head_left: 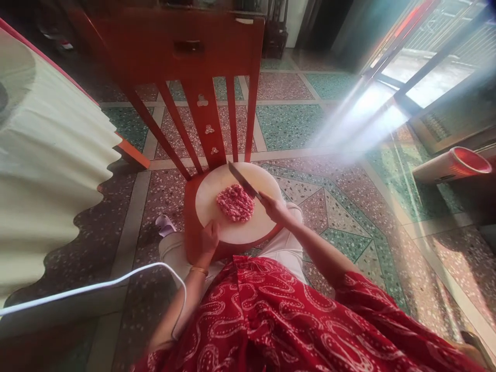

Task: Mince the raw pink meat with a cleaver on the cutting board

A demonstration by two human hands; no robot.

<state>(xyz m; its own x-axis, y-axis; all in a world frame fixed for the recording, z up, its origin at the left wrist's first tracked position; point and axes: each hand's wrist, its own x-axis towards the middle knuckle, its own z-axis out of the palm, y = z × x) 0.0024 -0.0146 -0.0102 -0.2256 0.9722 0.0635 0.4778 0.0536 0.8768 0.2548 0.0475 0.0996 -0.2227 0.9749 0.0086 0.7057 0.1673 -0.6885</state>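
A round white cutting board [217, 181] lies on the seat of a red wooden chair [186, 51]. A flat patch of pink minced meat [235, 202] sits in the board's middle. My right hand [274, 205] grips a knife [244, 181] by its handle, the blade raised over the meat's far right edge and pointing up-left. My left hand [208, 240] rests on the board's near left rim, fingers curled over the edge. A gold bangle is on my left wrist.
A table with a pale scalloped cloth [46, 170] fills the left side. A white cable [96, 284] runs across the terrazzo floor by my left arm. A red-rimmed appliance [453, 165] stands at the right. A slipper [166, 225] lies beside the chair.
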